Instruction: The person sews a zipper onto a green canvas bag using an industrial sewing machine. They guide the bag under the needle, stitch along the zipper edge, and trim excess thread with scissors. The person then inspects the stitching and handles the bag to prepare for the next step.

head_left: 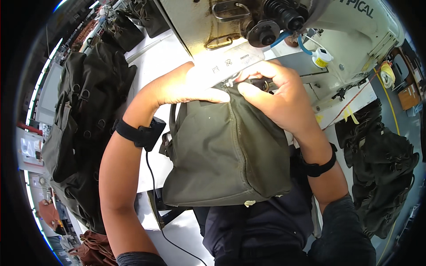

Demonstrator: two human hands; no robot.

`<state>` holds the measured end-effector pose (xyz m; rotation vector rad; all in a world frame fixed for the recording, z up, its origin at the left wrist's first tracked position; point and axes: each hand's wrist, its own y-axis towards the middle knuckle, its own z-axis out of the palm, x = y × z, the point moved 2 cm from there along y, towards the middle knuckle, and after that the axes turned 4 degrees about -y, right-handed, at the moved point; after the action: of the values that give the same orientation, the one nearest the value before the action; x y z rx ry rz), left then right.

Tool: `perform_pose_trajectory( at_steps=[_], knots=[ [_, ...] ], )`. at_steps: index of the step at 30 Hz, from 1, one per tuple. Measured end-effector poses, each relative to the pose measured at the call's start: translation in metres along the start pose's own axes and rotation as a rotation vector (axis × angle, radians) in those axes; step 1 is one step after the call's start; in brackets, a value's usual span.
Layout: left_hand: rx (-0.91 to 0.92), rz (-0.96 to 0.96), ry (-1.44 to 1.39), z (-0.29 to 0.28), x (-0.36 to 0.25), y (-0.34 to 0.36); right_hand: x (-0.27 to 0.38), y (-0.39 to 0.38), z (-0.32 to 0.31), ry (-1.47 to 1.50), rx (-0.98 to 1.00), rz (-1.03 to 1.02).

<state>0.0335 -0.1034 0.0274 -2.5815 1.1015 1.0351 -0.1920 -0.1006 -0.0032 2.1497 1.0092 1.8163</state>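
An olive canvas bag (213,155) with a long piped seam down its front lies between my forearms, its top at the sewing machine's bright, lit work area. My left hand (195,88) grips the bag's top edge from the left, thumb along it beside the seam; its fingers are partly hidden in glare. My right hand (275,95) pinches the top from the right, thumb and index near a small metal fitting (229,82) at the seam's upper end. Black straps with a boxy device (146,137) are on my wrists.
The sewing machine (337,31) spans the upper right, with blue tubes. Dark bags pile on the left (84,115) and at the right (377,168). A white tabletop (155,62) runs between. A reddish-brown fabric heap (93,248) sits lower left. A cable hangs below my left wrist.
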Motion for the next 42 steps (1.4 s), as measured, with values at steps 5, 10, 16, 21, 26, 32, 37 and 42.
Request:
perform_pose_trajectory(
  at_steps=[5, 10, 16, 21, 26, 32, 37, 42],
  knots=[
    [0.002, -0.026, 0.013, 0.0, -0.006, -0.002, 0.001, -0.006, -0.004, -0.388, -0.068, 0.043],
    [0.004, -0.044, 0.024, -0.001, -0.009, 0.0, -0.004, -0.003, -0.004, -0.379, -0.055, 0.052],
    [0.011, -0.068, 0.034, -0.002, -0.013, 0.004, -0.005, -0.004, -0.001, -0.403, -0.109, -0.002],
    [0.005, -0.105, 0.055, -0.003, -0.013, 0.003, -0.009, 0.0, -0.002, -0.451, -0.096, 0.031],
    [0.012, -0.233, -0.089, -0.004, -0.013, 0.001, -0.013, 0.005, -0.002, -0.439, -0.077, 0.065],
    [-0.117, -0.429, -0.112, -0.019, 0.017, -0.013, -0.012, 0.003, 0.001, -0.452, -0.168, 0.028],
    [-0.114, -0.579, -0.126, -0.032, 0.019, -0.014, -0.005, -0.005, 0.0, -0.482, -0.175, 0.026],
    [-0.008, -0.692, -0.011, -0.051, 0.002, 0.0, 0.013, -0.036, 0.011, -0.486, -0.248, -0.017]
  ],
)
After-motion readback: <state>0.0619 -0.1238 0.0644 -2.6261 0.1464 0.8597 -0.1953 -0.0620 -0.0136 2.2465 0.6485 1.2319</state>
